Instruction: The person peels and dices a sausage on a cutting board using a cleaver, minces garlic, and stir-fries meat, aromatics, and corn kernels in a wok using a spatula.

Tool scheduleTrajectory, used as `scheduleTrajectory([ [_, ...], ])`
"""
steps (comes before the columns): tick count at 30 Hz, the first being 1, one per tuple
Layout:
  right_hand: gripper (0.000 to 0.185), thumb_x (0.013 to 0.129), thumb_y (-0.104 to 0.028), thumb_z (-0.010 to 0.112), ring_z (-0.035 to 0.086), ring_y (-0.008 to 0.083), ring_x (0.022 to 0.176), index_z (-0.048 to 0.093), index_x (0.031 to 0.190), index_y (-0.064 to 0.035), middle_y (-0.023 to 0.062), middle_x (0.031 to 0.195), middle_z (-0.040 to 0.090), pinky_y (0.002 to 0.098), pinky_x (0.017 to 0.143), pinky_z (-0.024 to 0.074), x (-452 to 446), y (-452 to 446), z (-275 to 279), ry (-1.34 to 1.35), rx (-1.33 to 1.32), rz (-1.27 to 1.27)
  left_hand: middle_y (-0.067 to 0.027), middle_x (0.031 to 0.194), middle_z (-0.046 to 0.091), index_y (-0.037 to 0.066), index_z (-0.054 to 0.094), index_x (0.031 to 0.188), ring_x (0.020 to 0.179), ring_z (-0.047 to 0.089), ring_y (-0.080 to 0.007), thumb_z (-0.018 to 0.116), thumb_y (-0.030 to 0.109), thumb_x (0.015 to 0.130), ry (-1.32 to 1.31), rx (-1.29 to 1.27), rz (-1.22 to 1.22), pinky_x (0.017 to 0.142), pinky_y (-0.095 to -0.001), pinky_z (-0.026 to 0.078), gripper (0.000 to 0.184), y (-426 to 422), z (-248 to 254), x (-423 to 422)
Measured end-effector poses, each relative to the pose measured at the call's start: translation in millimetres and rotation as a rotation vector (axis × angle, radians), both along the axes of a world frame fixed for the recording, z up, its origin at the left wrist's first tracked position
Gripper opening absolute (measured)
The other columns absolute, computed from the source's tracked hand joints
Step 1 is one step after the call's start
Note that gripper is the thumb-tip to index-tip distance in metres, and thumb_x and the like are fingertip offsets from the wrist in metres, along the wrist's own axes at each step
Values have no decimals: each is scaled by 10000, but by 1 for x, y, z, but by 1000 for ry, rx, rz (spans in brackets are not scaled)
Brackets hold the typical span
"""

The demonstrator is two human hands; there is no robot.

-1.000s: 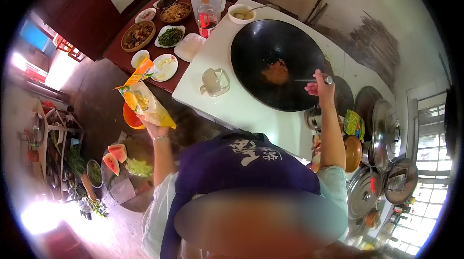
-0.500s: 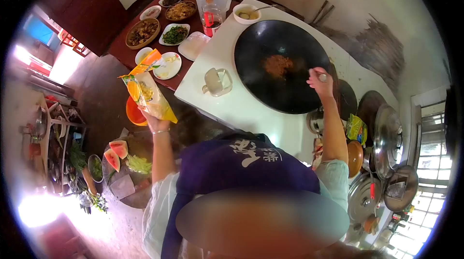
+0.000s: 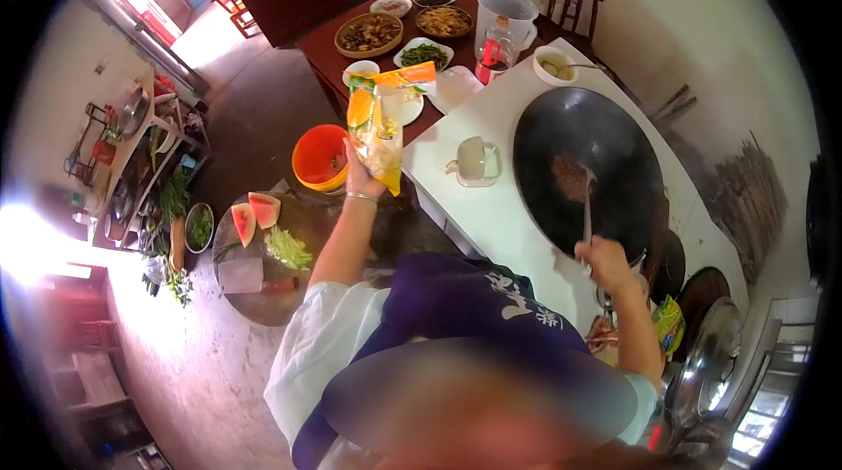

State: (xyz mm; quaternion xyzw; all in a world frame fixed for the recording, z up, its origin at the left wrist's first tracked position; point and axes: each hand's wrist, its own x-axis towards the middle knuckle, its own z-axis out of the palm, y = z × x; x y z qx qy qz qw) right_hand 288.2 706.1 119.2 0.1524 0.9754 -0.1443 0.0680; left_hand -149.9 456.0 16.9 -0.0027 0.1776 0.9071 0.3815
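My left hand (image 3: 360, 176) is closed around the lower part of a plastic food bag (image 3: 379, 132), clear with yellow and orange print, its folded top leaning right. Pale contents show through the plastic. Lower right of the wok (image 3: 542, 132), my right hand (image 3: 605, 261) grips the long metal handle of a wok spatula (image 3: 588, 217). The spatula reaches into brown, crumbly food (image 3: 568, 177) at the wok's middle; its head is hard to make out. Thin steam hangs over the food.
A translucent square container (image 3: 478, 161) and a white bowl (image 3: 554, 67) stand on the white stove counter (image 3: 443, 179). Behind is a red table (image 3: 338, 75) with several dishes. An orange bucket (image 3: 320, 154) and a round chopping board (image 3: 298, 295) with watermelon and a cleaver are at left.
My view has turned left. The bag is held more upright. My right hand has lowered toward me, and the spatula now shows lengthwise, reaching into the food.
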Motion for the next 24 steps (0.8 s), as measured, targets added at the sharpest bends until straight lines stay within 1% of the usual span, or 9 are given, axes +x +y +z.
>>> scheduleTrajectory([
  [2, 235, 621, -91, 671, 618, 322, 745, 623, 839, -163, 129, 738, 577, 424, 623, 491, 12, -23, -2, -91, 133, 91, -86, 1360, 490, 136, 411, 1375, 1217, 489, -297, 414, 625, 895, 0, 8, -35, 1024, -462, 394, 686, 2, 1, 2],
  [4, 188, 723, -106, 617, 634, 313, 750, 621, 905, -151, 122, 750, 599, 430, 627, 498, 27, -39, -35, -148, 228, 78, -92, 1366, 485, 127, 408, 1378, 1225, 482, -300, 410, 621, 899, 14, 8, -44, 1035, -464, 384, 688, 6, 1, 3],
  [9, 281, 775, -102, 585, 636, 307, 767, 615, 1043, -180, 143, 850, 611, 430, 647, 501, 22, -53, -54, -222, 30, 29, -103, 1366, 483, 105, 412, 1374, 1213, 494, -303, 387, 609, 913, -23, 82, -102, 1032, -473, 388, 684, 2, 0, 2],
  [12, 373, 793, -97, 601, 645, 307, 782, 579, 1163, -137, 181, 986, 621, 415, 683, 510, -17, -48, -38, -109, 136, -59, -109, 1353, 496, 97, 414, 1370, 1197, 510, -302, 384, 613, 912, -9, 121, -200, 1018, -471, 405, 691, -2, 2, 3],
  [14, 497, 821, -150, 614, 649, 288, 803, 479, 1299, -118, 182, 1106, 599, 398, 728, 516, -69, -60, 12, 509, 21, 39, -115, 1343, 503, 91, 414, 1367, 1190, 519, -301, 392, 602, 915, 39, 87, -220, 1008, -472, 417, 683, 1, 4, 7],
  [16, 494, 839, -196, 628, 654, 286, 821, 471, 1295, -92, 192, 1199, 563, 369, 759, 513, -113, -71, 48, 617, -154, -114, -120, 1333, 511, 87, 415, 1364, 1185, 525, -301, 398, 593, 917, 60, 32, -226, 1004, -473, 424, 676, 5, 8, 15],
  [18, 540, 838, -236, 641, 652, 280, 792, 444, 1322, -99, 189, 1160, 581, 360, 739, 507, -148, -77, 80, 702, -322, -133, -123, 1324, 519, 86, 418, 1359, 1183, 528, -301, 402, 586, 918, 61, -41, -224, 1006, -473, 424, 667, 16, 16, 26],
  [21, 459, 838, -249, 631, 641, 302, 768, 518, 1250, -81, 188, 1043, 622, 378, 711, 502, -176, -69, 106, 562, -390, -96, -138, 1310, 525, 51, 438, 1321, 1170, 541, -293, 459, 542, 915, 143, -88, -275, 992, -444, 448, 638, 39, 22, 34],
  [24, 299, 838, -243, 617, 623, 333, 752, 627, 1070, -53, 180, 908, 640, 398, 691, 492, -178, -24, 93, 617, -125, -59, -139, 1216, 583, 10, 480, 1245, 1070, 602, -267, 502, 477, 927, 200, -135, -287, 917, -409, 505, 566, 64, 46, 47],
])
